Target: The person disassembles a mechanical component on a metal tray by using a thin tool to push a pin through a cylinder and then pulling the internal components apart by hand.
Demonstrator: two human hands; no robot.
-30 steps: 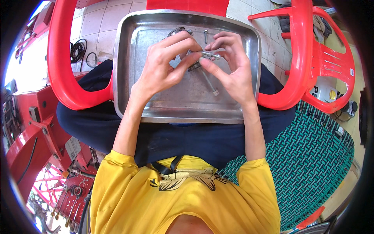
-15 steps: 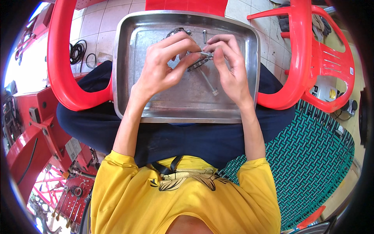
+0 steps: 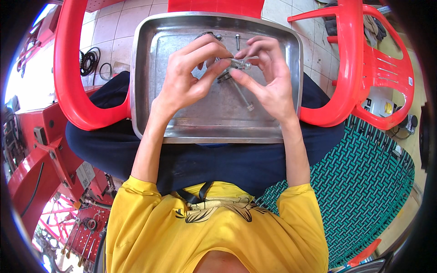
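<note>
My left hand (image 3: 189,70) pinches a small shiny metal bolt (image 3: 246,65) between thumb and fingertips, above a steel tray (image 3: 152,100) across my lap. My right hand (image 3: 275,75) is close around the bolt's free end, thumb below and fingers above, spread apart. Whether a right fingertip touches the bolt is hard to tell. Beneath the hands lies a dark round metal part (image 3: 224,77), mostly hidden. A long bolt (image 3: 242,95) slants toward me in the tray. Farther back lie a shorter bolt (image 3: 237,42) and another metal part (image 3: 207,34), partly covered by my left hand.
A red plastic chair frame (image 3: 68,68) curves around the tray's sides. Another red chair (image 3: 387,68) stands at the right, near a green and black woven seat (image 3: 346,195). A dark chain-like coil (image 3: 89,61) lies on the tiled floor, left. Red machinery (image 3: 45,136) fills the left side.
My right thumb and fingers have spread apart from their closed grip on the bolt's end. My left hand keeps its pinch, shifted slightly left.
</note>
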